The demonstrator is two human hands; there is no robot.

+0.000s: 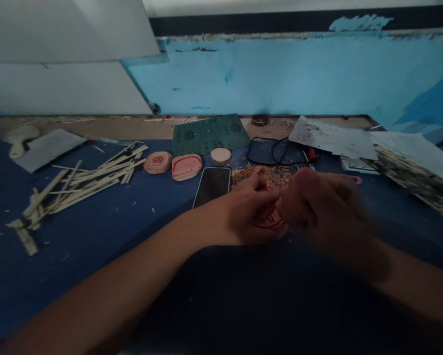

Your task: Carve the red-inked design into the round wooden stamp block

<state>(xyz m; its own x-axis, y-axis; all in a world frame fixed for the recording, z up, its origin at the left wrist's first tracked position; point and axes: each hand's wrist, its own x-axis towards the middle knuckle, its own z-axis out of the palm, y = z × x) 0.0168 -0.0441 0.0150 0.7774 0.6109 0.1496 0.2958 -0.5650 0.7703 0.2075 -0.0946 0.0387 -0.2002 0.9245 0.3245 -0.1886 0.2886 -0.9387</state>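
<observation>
My left hand (pixel 251 207) is closed round a small wooden piece (pixel 269 217) with red lines on its face, and presses it near the table. Its fingers cover much of the piece. My right hand (pixel 321 207) is clenched at the right edge of the piece and smeared by motion. Whatever it grips is hidden inside the fist. Just beyond the hands lies a heap of wood shavings (pixel 276 175). A phone (pixel 212 186) with a dark screen lies beside my left wrist.
Two wooden pieces with red marks (pixel 157 162) (pixel 186 167) and a plain wood disc (pixel 220 156) stand behind the phone. Wooden sticks (pixel 92 185) are scattered left. A green sheet (pixel 208 135), black cord (pixel 266 162), papers (pixel 332 138) and a bundle of strips (pixel 414 177) lie farther back.
</observation>
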